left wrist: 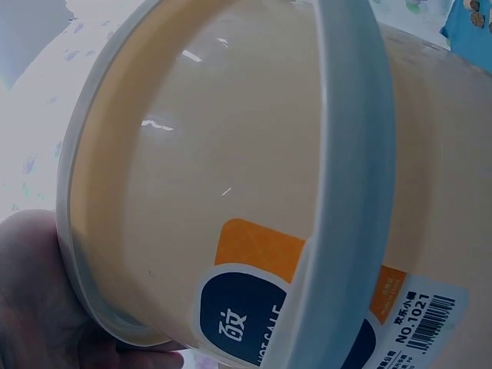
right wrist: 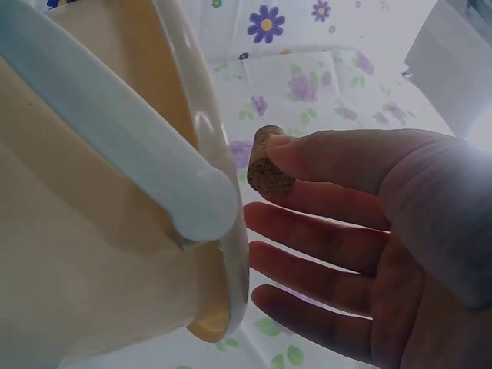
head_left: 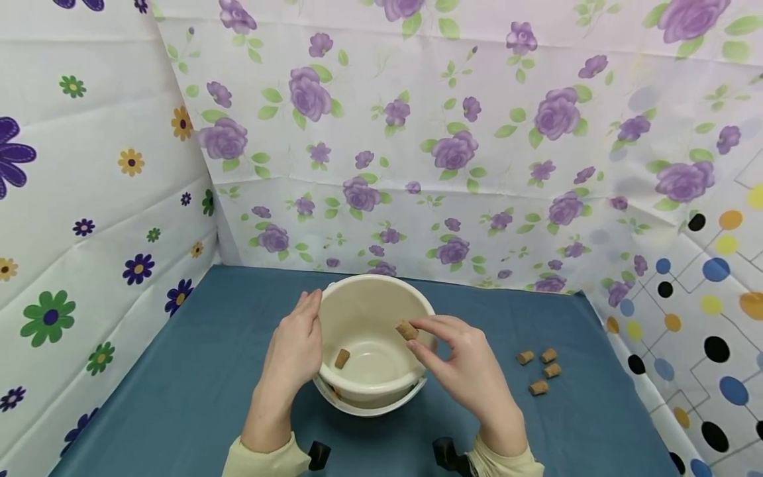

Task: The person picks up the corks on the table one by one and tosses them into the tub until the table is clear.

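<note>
A cream-coloured plastic bucket [head_left: 373, 344] stands between both hands, its mouth facing up and its white handle [head_left: 369, 412] hanging at the near side. My left hand [head_left: 296, 341] rests against the left of the rim with its fingers extended. Its thumb is hidden in the head view. Between thumb and index finger, my right hand [head_left: 467, 361] pinches a cork [head_left: 407, 330] over the right part of the bucket's mouth. The right wrist view shows this cork [right wrist: 269, 161] close beside the rim, the other fingers spread. A second cork [head_left: 342, 358] lies inside the bucket.
Several corks [head_left: 538, 387] lie on the blue tablecloth [head_left: 179, 384] to the right of the bucket. Flowered sheets [head_left: 357, 159] hang behind and at the left, and a dotted one [head_left: 709, 318] hangs at the right. A printed label [left wrist: 254, 307] is on the bucket's side.
</note>
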Motion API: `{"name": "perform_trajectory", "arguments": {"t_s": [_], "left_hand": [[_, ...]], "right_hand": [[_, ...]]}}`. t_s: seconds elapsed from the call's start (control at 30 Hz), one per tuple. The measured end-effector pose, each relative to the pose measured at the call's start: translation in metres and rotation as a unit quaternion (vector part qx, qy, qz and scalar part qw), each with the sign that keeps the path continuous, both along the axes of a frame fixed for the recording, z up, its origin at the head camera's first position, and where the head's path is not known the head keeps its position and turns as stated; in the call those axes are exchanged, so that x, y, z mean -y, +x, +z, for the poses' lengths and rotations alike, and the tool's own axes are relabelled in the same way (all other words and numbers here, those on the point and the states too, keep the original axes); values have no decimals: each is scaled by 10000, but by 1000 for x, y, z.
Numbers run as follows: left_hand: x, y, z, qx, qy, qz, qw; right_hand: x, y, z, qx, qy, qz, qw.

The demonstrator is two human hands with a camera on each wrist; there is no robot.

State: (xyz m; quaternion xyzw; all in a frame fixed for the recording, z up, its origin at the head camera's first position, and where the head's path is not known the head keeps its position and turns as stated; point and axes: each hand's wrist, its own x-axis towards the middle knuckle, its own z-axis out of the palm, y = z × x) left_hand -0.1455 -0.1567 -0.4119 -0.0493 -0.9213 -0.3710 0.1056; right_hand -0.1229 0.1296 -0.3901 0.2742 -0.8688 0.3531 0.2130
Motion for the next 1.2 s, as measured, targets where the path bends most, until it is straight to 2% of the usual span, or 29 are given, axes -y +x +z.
{"name": "perform_trajectory", "arguments": {"t_s": [0.3,0.5,0.8,1.2], "left_hand": [[-1,0,0,68,62,-52,9999],[0,2,-1,232,56,-28,9997],[1,1,0,206,28,11,9998],[0,1,0,171,31,20,9998]], "right_hand": [[3,-1,-3,-148,21,-74,9999],[4,3,-4,-247,-5,46,9997],[9,2,-2,-79,-13,146,9999],[9,1,-3,-168,92,-11,9998]]}}
